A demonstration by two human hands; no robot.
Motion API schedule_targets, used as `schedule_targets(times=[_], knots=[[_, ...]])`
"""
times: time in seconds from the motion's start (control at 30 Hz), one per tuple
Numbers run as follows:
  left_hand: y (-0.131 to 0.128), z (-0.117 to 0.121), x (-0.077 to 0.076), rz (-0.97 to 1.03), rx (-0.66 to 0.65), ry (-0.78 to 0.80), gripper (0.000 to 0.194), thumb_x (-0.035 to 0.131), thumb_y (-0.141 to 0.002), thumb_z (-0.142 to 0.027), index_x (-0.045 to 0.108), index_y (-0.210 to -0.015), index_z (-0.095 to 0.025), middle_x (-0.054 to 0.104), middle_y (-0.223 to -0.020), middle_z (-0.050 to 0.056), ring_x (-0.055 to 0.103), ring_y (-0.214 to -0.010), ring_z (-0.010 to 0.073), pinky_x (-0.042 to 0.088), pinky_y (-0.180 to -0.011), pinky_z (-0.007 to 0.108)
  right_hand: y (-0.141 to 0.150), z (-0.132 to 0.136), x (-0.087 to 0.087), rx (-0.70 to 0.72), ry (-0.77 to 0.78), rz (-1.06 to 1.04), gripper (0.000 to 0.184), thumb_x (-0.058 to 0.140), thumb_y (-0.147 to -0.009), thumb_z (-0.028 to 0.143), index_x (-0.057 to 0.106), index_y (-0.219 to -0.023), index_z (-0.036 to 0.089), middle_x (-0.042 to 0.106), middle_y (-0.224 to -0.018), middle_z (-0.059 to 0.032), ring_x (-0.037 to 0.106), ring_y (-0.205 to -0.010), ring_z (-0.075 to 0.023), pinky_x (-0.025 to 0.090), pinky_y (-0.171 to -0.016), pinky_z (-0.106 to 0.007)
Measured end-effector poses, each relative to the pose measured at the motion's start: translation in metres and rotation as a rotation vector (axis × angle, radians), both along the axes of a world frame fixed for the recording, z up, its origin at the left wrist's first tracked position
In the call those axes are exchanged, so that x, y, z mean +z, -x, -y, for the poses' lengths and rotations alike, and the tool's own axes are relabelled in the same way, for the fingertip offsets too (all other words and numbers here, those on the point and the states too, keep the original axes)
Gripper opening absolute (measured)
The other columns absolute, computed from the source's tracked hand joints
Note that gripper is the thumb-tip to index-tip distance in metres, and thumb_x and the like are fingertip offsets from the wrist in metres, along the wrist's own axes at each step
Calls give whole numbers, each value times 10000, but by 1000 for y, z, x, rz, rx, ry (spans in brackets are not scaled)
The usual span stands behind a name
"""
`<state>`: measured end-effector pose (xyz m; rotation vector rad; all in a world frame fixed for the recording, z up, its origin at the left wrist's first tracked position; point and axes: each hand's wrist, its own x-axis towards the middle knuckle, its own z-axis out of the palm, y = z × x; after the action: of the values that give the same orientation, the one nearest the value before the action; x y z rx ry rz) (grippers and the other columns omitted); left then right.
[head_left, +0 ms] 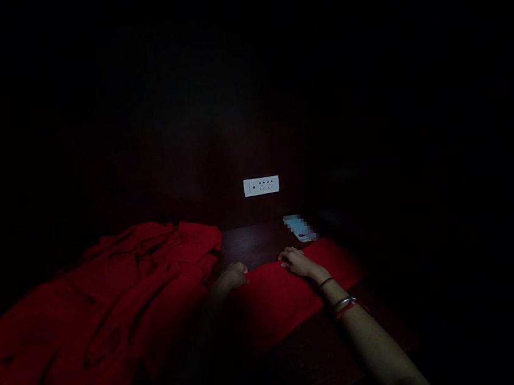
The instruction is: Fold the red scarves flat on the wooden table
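A red cloth (271,301) lies spread over a dark wooden surface, its far edge running between my hands. My left hand (234,274) is closed on that edge, with the fingers curled and partly in shadow. Farther right, my right hand (297,260) grips the same edge, its fingers bent over the fabric. Bracelets circle the right wrist. To the left, more red fabric (155,276) lies in a crumpled heap with many folds; whether it joins the spread part is hard to make out in the dark.
Just beyond my right hand is a flat, pale blue item (300,228), partly blurred out. A white socket panel (261,186) is set in the dark wall behind. Bare dark wood (253,242) shows between the fabric heap and the pale item. Deep darkness hides the surroundings.
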<state>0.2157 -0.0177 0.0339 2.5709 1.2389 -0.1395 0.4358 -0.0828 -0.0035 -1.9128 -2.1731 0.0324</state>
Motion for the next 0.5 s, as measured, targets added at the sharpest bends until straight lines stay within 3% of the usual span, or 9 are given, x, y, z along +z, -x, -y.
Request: schedule_targets(times=[0.23,0.37,0.5], knots=[[4,-6,4,57,-67,92,230,534,-604,-119,553,-826,-172,618,-836,-3,558,-723,100,389,-540,154,3,3,-3,72,-78,-18,189,426,-796,204,540,-934,143,488,-949,-88,455,-863,-163,359,-782,-295],[2,-6,7,77,-117,86,143,516,-613,-101,571,-720,-178,610,-767,-15,547,-712,111,379,-565,171,9,-1,-6,143,-77,-46,296,405,-816,216,459,-1105,180,498,-1046,-83,426,-995,-184,286,-893,-363],[5,-5,10,94,-143,82,111,482,-676,-150,565,-739,-186,595,-764,-10,539,-722,119,381,-603,190,11,-3,-6,140,-66,-46,281,441,-796,203,480,-1072,170,509,-1013,-83,435,-977,-192,273,-907,-372]])
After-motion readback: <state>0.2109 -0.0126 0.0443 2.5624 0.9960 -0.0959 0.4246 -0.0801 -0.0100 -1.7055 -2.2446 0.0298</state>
